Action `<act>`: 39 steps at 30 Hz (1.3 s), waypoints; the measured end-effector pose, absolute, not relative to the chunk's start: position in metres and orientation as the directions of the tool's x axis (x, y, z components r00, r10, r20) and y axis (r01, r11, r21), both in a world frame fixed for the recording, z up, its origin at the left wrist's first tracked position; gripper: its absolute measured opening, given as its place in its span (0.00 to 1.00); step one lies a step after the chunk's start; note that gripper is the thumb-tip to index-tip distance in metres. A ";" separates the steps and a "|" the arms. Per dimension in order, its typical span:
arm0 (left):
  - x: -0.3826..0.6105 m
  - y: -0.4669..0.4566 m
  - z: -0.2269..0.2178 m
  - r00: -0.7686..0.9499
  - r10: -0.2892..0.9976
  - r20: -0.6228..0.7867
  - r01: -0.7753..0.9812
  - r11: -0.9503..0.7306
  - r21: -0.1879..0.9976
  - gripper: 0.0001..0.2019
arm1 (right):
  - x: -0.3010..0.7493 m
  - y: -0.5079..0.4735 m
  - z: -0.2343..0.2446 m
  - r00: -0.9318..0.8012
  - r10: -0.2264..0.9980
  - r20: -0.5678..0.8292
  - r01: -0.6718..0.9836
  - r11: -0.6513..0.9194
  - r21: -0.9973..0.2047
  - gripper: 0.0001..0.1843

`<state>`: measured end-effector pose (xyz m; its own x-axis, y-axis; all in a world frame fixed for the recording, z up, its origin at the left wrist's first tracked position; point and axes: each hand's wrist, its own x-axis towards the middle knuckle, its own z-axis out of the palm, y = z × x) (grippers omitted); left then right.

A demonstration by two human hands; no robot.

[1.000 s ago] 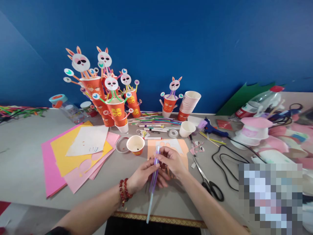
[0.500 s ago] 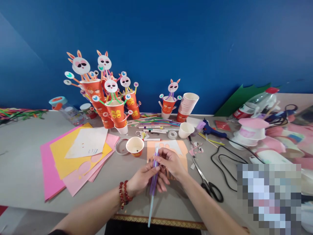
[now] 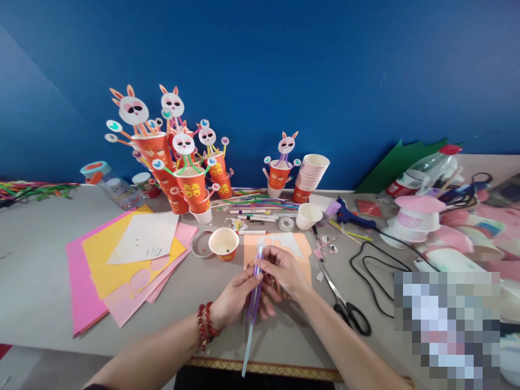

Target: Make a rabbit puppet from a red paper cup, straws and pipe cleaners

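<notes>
Both hands are at a small bundle of drinking straws [image 3: 255, 303], purple ones around a longer pale blue one that sticks out at the lower end. My left hand [image 3: 235, 295], with red bead bracelets at the wrist, is closed around its middle. Higher up, my right hand [image 3: 284, 271] pinches the bundle between thumb and fingers. Beneath the hands lies orange paper [image 3: 303, 265] with holes cut in it. Just beyond them stands a red and white paper cup [image 3: 223, 245]. Black-handled scissors [image 3: 345, 306] lie right of my right hand.
Paper-cup rabbits [image 3: 190, 184] stand at the back left, another rabbit [image 3: 279, 176] near stacked cups [image 3: 311, 176]. Coloured paper sheets [image 3: 91, 271] lie left. Markers [image 3: 255, 218] and loose straws are behind. A blue glue gun [image 3: 353, 216] trails a black cable at right.
The lower end of the straw bundle has swung slightly left. Both hands keep their hold in nearly the same place; the view has shifted very slightly.
</notes>
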<state>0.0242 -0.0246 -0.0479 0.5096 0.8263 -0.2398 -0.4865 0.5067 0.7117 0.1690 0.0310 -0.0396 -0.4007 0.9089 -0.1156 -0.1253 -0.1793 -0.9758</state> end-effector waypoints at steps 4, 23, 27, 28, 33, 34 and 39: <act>0.025 -0.026 -0.047 0.544 0.813 -0.206 -0.486 0.506 0.713 0.14 | 0.169 0.031 -0.039 -0.400 0.909 -0.117 -0.109 -0.174 -0.979 0.18; 0.024 -0.024 -0.048 0.530 0.825 -0.196 -0.521 0.499 0.692 0.15 | 0.165 0.028 -0.028 -0.395 0.916 -0.074 -0.136 -0.137 -0.981 0.21; 0.024 -0.026 -0.049 0.556 0.813 -0.176 -0.519 0.504 0.691 0.14 | 0.166 0.029 -0.026 -0.367 0.929 -0.049 -0.110 -0.095 -0.989 0.21; 0.024 -0.026 -0.049 0.557 0.811 -0.176 -0.515 0.505 0.693 0.14 | 0.166 0.029 -0.026 -0.357 0.933 -0.040 -0.102 -0.081 -0.991 0.21; 0.024 -0.027 -0.049 0.548 0.812 -0.200 -0.489 0.505 0.712 0.15 | 0.167 0.029 -0.026 -0.329 0.944 -0.025 -0.087 -0.057 -0.995 0.21; 0.024 -0.027 -0.049 0.546 0.813 -0.206 -0.484 0.506 0.714 0.15 | 0.166 0.029 -0.026 -0.324 0.946 -0.024 -0.086 -0.054 -0.995 0.21; 0.025 -0.028 -0.047 0.539 0.813 -0.219 -0.465 0.505 0.728 0.15 | 0.166 0.027 -0.025 -0.306 0.952 -0.021 -0.081 -0.049 -0.995 0.21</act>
<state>0.0250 -0.0280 -0.0471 0.5394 0.8131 -0.2191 -0.4649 0.5045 0.7275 0.1658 0.0269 -0.0247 -0.3060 0.9518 -0.0214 -0.0815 -0.0485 -0.9955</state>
